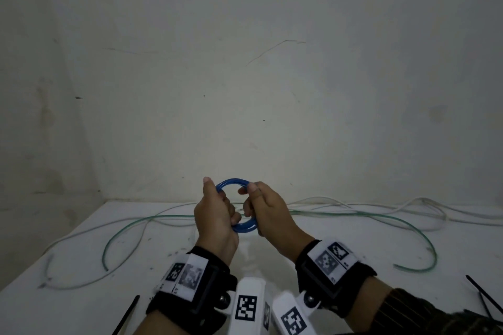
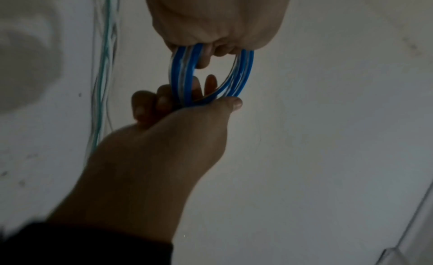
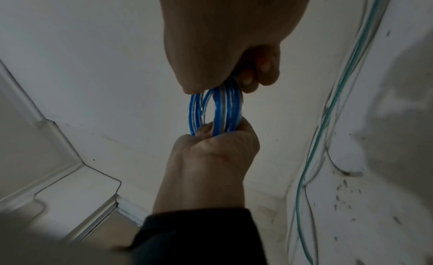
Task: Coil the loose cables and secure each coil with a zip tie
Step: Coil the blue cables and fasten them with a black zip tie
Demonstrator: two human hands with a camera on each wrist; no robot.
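- Head view: both hands are raised above the white desk (image 1: 340, 258) and hold a blue cable coil (image 1: 236, 205) between them, in the middle of the scene, off the surface.
- The left hand (image 1: 215, 221) has its fingers curled round the coil's left and near side, thumb pointing up at the ring's top left.
- The right hand (image 1: 268, 211) pinches the coil's right side, thumb laid over the upper arc.
- A green cable (image 1: 128, 228) lies loose on the desk behind the hands, stretching from the near left across to a loop at the near right; a white cable (image 1: 381, 205) runs along the far edge by the wall.
- Black zip ties lie on the desk: one (image 1: 126, 314) at the near left, several (image 1: 485, 298) at the near right.
- Left wrist view: the left hand (image 2: 164, 145) grips the coil (image 2: 185, 80) at its near end, thumb pressed along the strands; the right hand (image 2: 218, 21) clasps the far end. The coil shows several blue turns.
- Right wrist view: the right hand (image 3: 215, 152) closes round the near end of the coil (image 3: 215, 111), and the left hand (image 3: 225, 39) holds the far end with curled fingers. The green cable (image 3: 328, 124) trails along the desk at the right.
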